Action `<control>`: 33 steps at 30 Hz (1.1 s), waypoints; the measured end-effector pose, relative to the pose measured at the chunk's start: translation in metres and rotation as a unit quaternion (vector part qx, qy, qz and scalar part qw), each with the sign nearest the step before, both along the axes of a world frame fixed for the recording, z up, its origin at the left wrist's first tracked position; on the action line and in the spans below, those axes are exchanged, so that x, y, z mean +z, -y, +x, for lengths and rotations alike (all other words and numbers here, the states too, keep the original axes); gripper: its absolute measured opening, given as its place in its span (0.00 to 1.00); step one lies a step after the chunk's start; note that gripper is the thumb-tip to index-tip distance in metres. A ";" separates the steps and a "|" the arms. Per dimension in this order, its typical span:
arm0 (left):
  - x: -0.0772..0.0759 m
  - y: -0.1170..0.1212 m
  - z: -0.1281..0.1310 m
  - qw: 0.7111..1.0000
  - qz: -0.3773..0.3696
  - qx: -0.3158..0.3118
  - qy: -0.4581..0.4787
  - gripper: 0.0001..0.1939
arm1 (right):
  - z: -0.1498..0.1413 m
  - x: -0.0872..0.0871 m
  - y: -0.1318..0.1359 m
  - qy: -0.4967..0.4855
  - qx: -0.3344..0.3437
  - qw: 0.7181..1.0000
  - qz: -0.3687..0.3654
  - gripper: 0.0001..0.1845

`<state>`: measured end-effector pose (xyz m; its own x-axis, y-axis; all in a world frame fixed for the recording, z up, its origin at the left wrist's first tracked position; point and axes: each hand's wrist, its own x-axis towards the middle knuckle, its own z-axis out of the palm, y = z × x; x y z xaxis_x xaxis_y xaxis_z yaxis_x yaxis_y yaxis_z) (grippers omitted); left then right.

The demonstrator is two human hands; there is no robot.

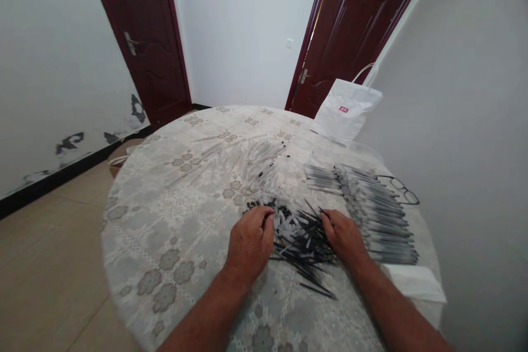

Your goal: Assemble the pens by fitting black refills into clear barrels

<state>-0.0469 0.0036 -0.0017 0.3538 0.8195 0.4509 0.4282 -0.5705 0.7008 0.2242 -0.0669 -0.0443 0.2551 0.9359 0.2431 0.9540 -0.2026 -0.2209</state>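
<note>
My left hand (249, 242) is closed in a pinch beside a heap of small black caps and clear plastic pieces (289, 225). Something dark shows at its fingertips, too small to make out. My right hand (344, 235) pinches a thin black pen refill (322, 210) at the right side of a loose pile of black refills (307, 239). Beyond both hands lie many clear pen barrels (251, 159), spread over the cloth. To the right of my right hand, finished-looking pens (383, 214) lie side by side in a long row, with a smaller group of pens (324, 179) beside it.
A round table with a patterned cloth (185, 231) carries everything. At its far right stands a white paper bag (346, 110). A pair of glasses (402, 187) lies by the pens at the right edge. A white packet (416, 286) rests near my right forearm.
</note>
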 end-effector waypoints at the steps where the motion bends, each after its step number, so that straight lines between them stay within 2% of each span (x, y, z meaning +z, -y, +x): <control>1: 0.000 -0.001 -0.001 1.000 0.000 0.003 -0.003 0.10 | -0.001 0.001 -0.001 -0.010 -0.003 1.000 -0.001 0.18; 8: 0.002 -0.009 -0.006 1.000 -0.011 0.028 -0.004 0.10 | -0.008 0.019 -0.005 -0.047 0.020 0.998 -0.029 0.20; 14: 0.005 -0.019 -0.012 0.998 -0.025 0.046 -0.031 0.10 | -0.001 0.046 -0.024 -0.085 0.101 0.988 -0.084 0.24; 17: 0.012 -0.022 -0.012 0.998 -0.014 0.048 -0.049 0.10 | 0.000 0.043 -0.035 -0.080 0.091 0.991 -0.057 0.24; 21: 0.028 -0.029 -0.004 0.995 0.012 0.044 -0.091 0.10 | -0.007 0.024 -0.037 -0.052 0.038 0.998 0.010 0.23; 24: 0.039 -0.043 0.015 0.989 0.026 0.045 -0.142 0.11 | -0.008 0.015 -0.033 -0.034 0.032 0.998 0.036 0.22; 27: 0.045 -0.063 0.047 0.974 0.036 0.048 -0.216 0.12 | -0.003 0.016 -0.030 -0.025 0.037 0.996 0.083 0.21; 30: 0.043 -0.085 0.087 0.954 0.051 0.055 -0.291 0.13 | 0.003 0.021 -0.028 -0.035 0.038 0.990 0.135 0.21; 33: 0.034 -0.102 0.123 0.932 0.031 0.064 -0.355 0.15 | 0.008 0.023 -0.026 -0.050 0.041 0.984 0.164 0.19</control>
<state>0.0756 0.1058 0.0322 0.4818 0.8556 0.1894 0.8390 -0.5128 0.1820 0.2321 -0.0406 -0.0212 0.2202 0.8298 0.5128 0.9346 -0.0288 -0.3546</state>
